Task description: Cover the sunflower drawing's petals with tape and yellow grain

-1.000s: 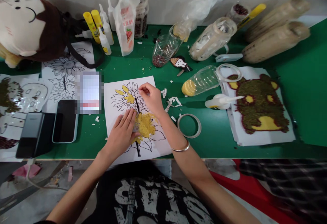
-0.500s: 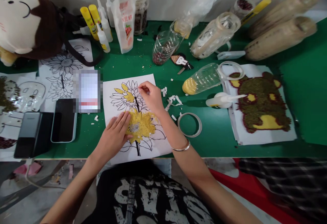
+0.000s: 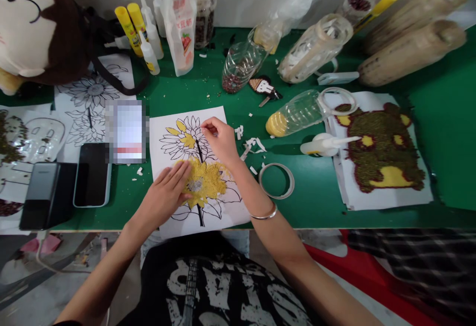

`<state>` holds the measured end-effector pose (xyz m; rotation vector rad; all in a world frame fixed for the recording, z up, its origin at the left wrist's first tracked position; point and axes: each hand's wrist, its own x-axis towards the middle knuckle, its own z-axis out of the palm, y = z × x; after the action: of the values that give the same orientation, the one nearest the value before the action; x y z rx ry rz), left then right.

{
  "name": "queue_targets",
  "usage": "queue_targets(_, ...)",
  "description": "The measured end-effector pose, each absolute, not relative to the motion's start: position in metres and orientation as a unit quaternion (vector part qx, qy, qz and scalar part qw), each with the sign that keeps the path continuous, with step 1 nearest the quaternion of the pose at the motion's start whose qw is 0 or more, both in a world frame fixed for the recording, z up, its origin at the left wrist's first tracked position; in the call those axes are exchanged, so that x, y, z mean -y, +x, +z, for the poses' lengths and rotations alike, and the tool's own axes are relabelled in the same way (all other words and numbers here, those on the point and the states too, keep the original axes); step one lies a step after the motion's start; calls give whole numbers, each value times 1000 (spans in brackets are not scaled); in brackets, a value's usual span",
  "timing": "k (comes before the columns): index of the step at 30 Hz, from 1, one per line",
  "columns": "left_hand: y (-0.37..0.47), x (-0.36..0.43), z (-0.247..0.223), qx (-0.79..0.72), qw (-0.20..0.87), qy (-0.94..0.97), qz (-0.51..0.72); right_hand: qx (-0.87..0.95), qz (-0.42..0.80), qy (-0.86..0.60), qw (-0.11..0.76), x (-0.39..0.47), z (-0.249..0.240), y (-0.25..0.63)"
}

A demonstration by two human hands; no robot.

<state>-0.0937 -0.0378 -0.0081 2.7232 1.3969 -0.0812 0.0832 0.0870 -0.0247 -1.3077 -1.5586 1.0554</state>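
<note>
A sheet of paper (image 3: 158, 128) printed with two flower outlines lies before me on the green table. Yellow grains (image 3: 213, 182) cover most of the lower flower, around a grey centre. On the upper flower, a few petals and part of the middle are yellow. My left hand (image 3: 167, 187) rests flat on the sheet at the lower flower's left edge, fingers stretched out. Over the upper flower's right side, my right hand (image 3: 219, 137) has its thumb and index finger pinched together. Whatever sits between those fingertips is too small to make out.
White scraps (image 3: 255, 145) and a tape ring (image 3: 276, 181) lie right of the sheet. Beyond them are a cut plastic bottle (image 3: 293, 114) with yellow grains, a white glue bottle (image 3: 323, 146) and a bear picture (image 3: 383, 142). Phones and a black power bank (image 3: 46, 192) are at left.
Both hands keep nearly the same places; the left fingers have shifted very slightly on the sheet. The right hand's pinch over the upper flower looks the same.
</note>
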Motion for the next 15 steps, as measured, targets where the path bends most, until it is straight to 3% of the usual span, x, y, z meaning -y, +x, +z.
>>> queue_targets(15, -80, 39, -11, -427, 39, 902, -54, 627, 417, -513, 413, -87, -27, 84)
